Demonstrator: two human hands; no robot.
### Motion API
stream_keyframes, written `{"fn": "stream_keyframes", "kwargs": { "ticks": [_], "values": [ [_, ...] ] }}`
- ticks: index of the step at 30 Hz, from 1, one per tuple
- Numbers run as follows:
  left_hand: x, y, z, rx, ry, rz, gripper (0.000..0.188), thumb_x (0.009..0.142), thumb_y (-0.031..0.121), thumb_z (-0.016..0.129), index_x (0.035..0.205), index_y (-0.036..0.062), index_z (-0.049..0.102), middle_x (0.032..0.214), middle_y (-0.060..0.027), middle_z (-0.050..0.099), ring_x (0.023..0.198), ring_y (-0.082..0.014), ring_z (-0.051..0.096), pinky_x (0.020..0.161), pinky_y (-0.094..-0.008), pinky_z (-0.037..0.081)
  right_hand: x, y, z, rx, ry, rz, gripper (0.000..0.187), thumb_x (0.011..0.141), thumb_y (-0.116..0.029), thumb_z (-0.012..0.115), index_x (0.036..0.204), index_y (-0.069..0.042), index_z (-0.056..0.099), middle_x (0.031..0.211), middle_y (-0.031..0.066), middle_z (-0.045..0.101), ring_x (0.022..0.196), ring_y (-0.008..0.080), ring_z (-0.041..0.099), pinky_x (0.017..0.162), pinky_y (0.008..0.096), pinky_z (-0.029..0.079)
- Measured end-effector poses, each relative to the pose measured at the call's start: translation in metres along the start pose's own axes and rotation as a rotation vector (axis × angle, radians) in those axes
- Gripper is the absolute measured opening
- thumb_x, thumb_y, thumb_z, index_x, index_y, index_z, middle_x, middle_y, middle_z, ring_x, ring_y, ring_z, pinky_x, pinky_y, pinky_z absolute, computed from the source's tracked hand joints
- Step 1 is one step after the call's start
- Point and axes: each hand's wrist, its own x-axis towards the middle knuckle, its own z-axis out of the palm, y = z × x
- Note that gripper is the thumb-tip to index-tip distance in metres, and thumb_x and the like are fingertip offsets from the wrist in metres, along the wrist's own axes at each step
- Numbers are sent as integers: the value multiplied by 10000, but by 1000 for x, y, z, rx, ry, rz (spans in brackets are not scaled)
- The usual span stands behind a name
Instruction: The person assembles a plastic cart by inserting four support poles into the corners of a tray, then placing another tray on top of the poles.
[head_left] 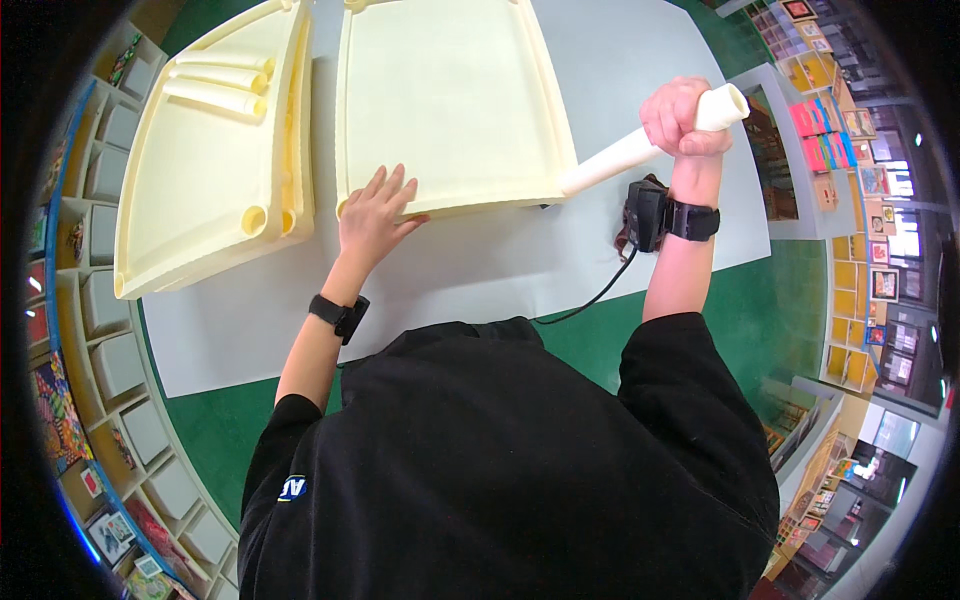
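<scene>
The person's left hand point(378, 214) is resting, fingers partly spread and grasping nothing, on the near left corner of a cream rimmed plastic panel point(450, 100). The right hand point(688, 118) is clenching a cream tube point(620, 158) — its lower end is meeting the panel's near right corner. On stacked panels point(190, 170) at left, three similar tubes point(213, 95) are lying side by side — all on a white surface point(240, 345).

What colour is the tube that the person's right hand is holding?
The tube in the right hand is pale cream, showing best in the head view.
</scene>
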Motion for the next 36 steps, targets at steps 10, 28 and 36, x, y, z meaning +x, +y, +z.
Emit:
{"fn": "stream_keyframes", "kwargs": {
  "ticks": [10,28,36],
  "values": [
    [-1,1,0,5,7,-16,479,664,448,617,1041,163,543,1181,-39,482,1089,-217,455,767,-329,421,10,13,70,-618,1378,14,117,667,-52,569,712,10,481,537,61,491,437,148,474,470,258,377],
    [2,7,-2,2,13,7,440,659,440,628,1010,182,572,1162,-23,504,1076,-185,475,738,-301,437,1,10,68,-452,1314,-38,104,567,81,522,562,3,453,490,61,432,397,149,432,409,251,319],
    [2,4,-4,25,-17,33,466,672,457,610,1033,168,551,1167,-46,493,1082,-223,464,750,-330,442,-20,-2,47,-200,748,76,138,580,44,513,539,-23,399,469,48,381,408,135,385,403,241,280]
  ]
}}
